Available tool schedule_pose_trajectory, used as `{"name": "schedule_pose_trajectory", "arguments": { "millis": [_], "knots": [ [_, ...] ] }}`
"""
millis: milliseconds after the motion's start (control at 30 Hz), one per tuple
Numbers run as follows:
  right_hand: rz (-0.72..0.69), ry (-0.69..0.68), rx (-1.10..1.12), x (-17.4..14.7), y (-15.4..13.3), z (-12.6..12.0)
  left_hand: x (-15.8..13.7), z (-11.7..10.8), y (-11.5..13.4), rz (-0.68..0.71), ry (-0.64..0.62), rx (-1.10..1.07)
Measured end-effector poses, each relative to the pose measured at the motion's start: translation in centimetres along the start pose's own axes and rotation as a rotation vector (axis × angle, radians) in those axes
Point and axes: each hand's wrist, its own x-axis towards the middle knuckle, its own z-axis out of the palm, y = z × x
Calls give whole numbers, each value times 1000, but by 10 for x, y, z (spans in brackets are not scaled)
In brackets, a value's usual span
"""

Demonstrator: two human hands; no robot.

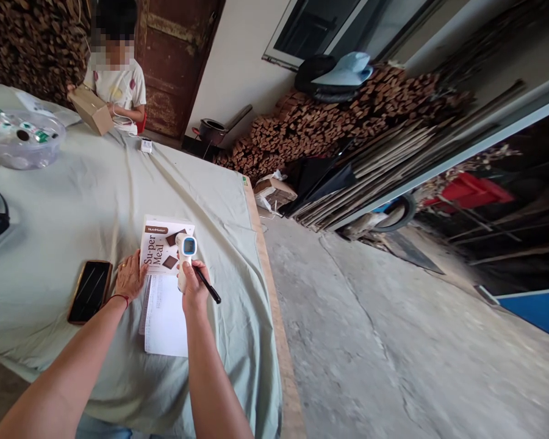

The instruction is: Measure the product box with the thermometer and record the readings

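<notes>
Right hand (195,286) holding a white gadget (182,271) over the Su-per Meal box (155,247)
Its fingers curl round the gadget, with a black pen (209,286) there too; left hand (130,277) lies flattish, fingertips touching the box's left edge; the box lies on the table (100,201).

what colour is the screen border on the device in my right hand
The screen border on the device is blue, best seen in the head view.

White box (165,247) toward the tabletop's (205,195) right edge says "Su-per Meal", brown label (156,230) starts "Nutri", rest's fuzzy. Writing on the papers (166,320)? Too tiny.
</notes>
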Motion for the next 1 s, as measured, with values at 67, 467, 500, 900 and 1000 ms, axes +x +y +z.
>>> {"name": "schedule_pose_trajectory", "arguments": {
  "millis": [67, 467, 500, 900, 1000],
  "knots": [
    [-2, -4, 1, -3, -2, -1, 0, 0, 0, -2, 9, 6],
    [25, 35, 18, 2, -5, 5, 3, -1, -1, -8, -13, -11],
    [27, 31, 20, 0, -6, 4, 3, -1, 0, -10, -20, -7],
    [120, -11, 7, -48, -22, -29, 5, -4, 4, -4, -35, -21],
    [135, -2, -34, -55, -18, -43, 6, -4, 4, 5, -34, -33]
  ]
}}
